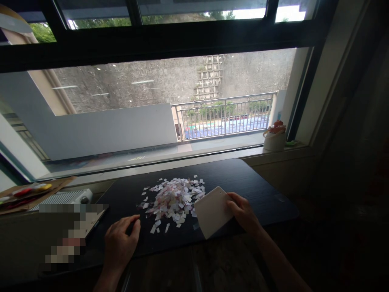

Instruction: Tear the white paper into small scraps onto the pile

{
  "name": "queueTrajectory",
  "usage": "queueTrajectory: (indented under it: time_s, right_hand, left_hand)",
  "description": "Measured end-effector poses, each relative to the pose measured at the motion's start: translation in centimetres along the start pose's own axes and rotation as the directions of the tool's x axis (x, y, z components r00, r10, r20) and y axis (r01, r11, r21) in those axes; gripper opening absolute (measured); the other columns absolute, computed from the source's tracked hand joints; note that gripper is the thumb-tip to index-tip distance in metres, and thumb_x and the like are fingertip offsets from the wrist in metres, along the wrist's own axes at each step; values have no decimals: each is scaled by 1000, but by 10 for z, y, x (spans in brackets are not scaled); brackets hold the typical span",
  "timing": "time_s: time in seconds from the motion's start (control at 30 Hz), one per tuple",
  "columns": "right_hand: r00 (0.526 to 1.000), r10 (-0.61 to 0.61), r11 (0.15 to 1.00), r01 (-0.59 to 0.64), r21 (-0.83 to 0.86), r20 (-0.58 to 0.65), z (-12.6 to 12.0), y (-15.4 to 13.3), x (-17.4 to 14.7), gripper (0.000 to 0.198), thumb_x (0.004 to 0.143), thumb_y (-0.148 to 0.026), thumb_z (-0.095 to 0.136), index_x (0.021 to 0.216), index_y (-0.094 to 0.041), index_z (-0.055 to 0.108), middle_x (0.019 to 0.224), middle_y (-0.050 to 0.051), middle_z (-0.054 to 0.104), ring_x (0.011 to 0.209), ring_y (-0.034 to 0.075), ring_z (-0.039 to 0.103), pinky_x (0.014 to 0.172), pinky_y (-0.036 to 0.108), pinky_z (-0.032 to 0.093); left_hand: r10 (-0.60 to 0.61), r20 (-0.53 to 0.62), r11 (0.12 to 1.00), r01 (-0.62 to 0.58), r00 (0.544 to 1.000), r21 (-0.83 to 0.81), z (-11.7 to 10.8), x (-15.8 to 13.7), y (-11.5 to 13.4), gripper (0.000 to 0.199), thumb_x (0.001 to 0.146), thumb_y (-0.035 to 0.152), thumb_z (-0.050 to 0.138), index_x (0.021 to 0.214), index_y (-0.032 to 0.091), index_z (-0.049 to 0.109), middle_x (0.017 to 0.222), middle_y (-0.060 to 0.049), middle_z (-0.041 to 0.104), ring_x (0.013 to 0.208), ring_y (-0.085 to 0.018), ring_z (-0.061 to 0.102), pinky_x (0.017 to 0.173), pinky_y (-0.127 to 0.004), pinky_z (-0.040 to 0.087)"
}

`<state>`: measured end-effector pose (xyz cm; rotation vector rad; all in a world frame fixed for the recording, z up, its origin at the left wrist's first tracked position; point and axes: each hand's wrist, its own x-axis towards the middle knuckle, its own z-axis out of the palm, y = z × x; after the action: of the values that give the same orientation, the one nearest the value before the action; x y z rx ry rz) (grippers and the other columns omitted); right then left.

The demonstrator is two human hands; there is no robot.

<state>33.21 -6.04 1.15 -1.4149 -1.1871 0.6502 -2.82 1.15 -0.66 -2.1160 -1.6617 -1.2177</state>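
While right fingers (235, 207) pinching white scraper (212, 211) beside paper scraps (174, 198), left hand (120, 239) loosely curled, empty, on mat (258, 182).

- A wide window (170, 97) with a dark frame fills the wall beyond the far edge of the dark tabletop (258, 182).
- Daylight comes through the glass; the room itself is dim.
- Outside stand a grey concrete wall (136, 85), a metal railing (225, 115) and a pale parapet (112, 129).
- A light windowsill (212, 156) runs along the tabletop's far edge, and a small white pot (274, 140) sits at its right end.
- A pale wall (331, 81) rises beyond the right corner.
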Motion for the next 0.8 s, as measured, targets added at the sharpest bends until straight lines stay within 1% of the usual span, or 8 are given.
queueTrajectory:
  time_s: [0.13, 0.2, 0.27, 0.33, 0.43, 0.53, 0.67, 0.8]
  right_hand:
    - [991, 7, 999, 0, 55, -136, 1, 1, -2, 30, 74, -35, 50, 91, -16, 65, 75, 2, 67, 71, 21, 60, 63, 28, 47]
    - [988, -10, 999, 17, 42, -157, 2, 0, -4, 30, 76, -36, 50, 92, -16, 64, 77, 3, 68, 73, 21, 61, 64, 29, 48]
    - [992, -49, 999, 50, 12, -117, 4, -2, -4, 27, 77, -33, 51, 93, -16, 65, 79, 3, 69, 75, 21, 63, 66, 29, 49]
    - [996, -89, 996, 89, 5, -31, 5, -3, -5, 26, 78, -32, 53, 94, -16, 65, 81, 4, 70, 76, 21, 65, 67, 30, 50]
    - [990, -118, 991, 113, 65, 77, 6, -3, -7, 26, 79, -34, 55, 96, -16, 64, 82, 5, 71, 76, 21, 67, 67, 31, 53]
    - [994, -105, 988, 101, 118, 34, 5, 0, -14, 27, 78, -38, 58, 94, -16, 63, 82, 6, 73, 75, 23, 69, 66, 32, 55]
    - [998, -35, 994, 41, 105, -54, 4, 0, -37, 29, 79, -41, 58, 95, -18, 62, 83, 7, 74, 79, 25, 71, 70, 34, 57]
    - [999, -6, 999, 9, 51, -52, 10, -4, -59, 29, 77, -42, 60, 95, -19, 63, 83, 6, 75, 78, 24, 71, 68, 31, 57]
  left_hand:
    - [21, -21, 1000, -21, 1000, 2, 0, 0, 1, 30, 76, 42, 45, 77, 23, 69, 82, -5, 74, 80, -25, 66, 79, -39, 47]
    - [25, -26, 1000, -25, 999, 2, 0, 0, 1, 30, 76, 42, 45, 77, 23, 69, 82, -5, 74, 79, -25, 66, 79, -39, 48]
    - [21, -30, 1000, -21, 999, 1, 0, 0, 1, 29, 76, 42, 46, 77, 23, 68, 81, -5, 74, 78, -25, 66, 79, -39, 48]
    - [12, -30, 1000, -12, 999, -1, 1, 0, 1, 29, 75, 41, 46, 77, 23, 68, 81, -5, 74, 78, -25, 66, 79, -39, 48]
    - [4, -28, 1000, -4, 1000, -13, 2, -1, 1, 30, 75, 42, 46, 77, 23, 69, 82, -6, 74, 79, -26, 67, 80, -41, 47]
    - [-4, -29, 999, 3, 1000, -33, 2, -1, 1, 29, 76, 41, 46, 77, 22, 68, 82, -6, 74, 80, -26, 67, 80, -41, 46]
    - [-17, -23, 999, 16, 1000, -48, 1, -1, 5, 27, 77, 39, 47, 77, 22, 68, 82, -5, 74, 80, -25, 67, 81, -41, 45]
    - [-28, -18, 999, 27, 999, -43, 0, -2, 9, 26, 78, 37, 47, 78, 22, 68, 83, -5, 74, 81, -25, 66, 84, -42, 44]
